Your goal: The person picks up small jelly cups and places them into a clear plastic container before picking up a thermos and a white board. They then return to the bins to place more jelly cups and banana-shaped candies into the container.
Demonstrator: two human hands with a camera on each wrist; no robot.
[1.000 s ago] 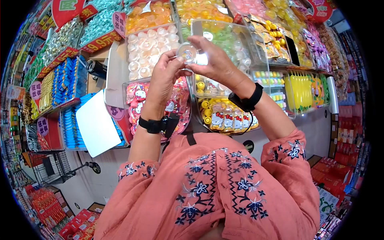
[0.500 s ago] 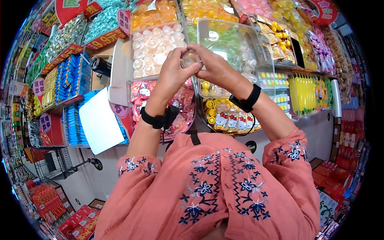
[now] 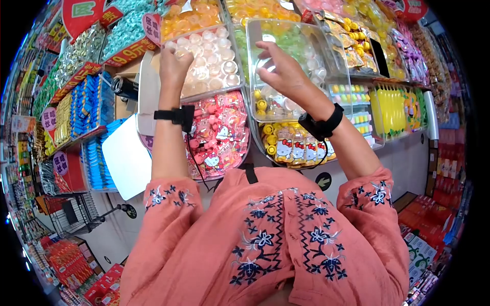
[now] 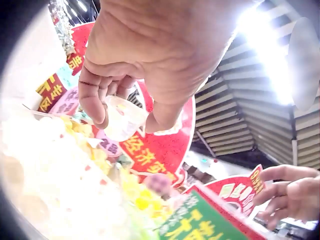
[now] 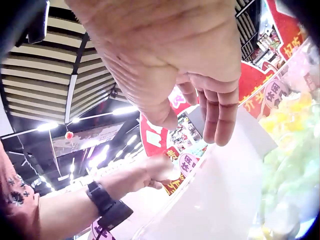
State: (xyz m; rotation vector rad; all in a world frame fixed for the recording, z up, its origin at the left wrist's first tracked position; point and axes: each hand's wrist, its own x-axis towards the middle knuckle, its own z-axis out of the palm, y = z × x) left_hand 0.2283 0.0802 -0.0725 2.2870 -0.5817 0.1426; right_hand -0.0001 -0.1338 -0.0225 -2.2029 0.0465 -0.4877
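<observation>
My left hand [image 3: 174,69] is at the left edge of a bin of whitish jelly cups [image 3: 213,69]. In the left wrist view its thumb and fingers pinch a small clear jelly cup [image 4: 124,120] by the sides; from above, the hand hides this cup. Over to the right, my right hand [image 3: 283,70] hovers above a clear plastic lid [image 3: 326,115] that covers green jelly cups. Its fingers are loosely bent and hold nothing, as the right wrist view also shows.
Nearest me are pink Hello Kitty packets [image 3: 219,135] and yellow-capped Hello Kitty packets [image 3: 298,148]. Orange jelly cups [image 3: 191,18] lie farther back. On the left are a white sheet [image 3: 127,158], a black cylinder [image 3: 125,87] and blue-wrapped sweets [image 3: 87,104]. A shopping cart [image 3: 74,217] stands lower left.
Both hands were together around the jelly cup. They have since parted: the left has carried the cup leftward to the whitish jelly bin, while the right has moved right, over the lid.
</observation>
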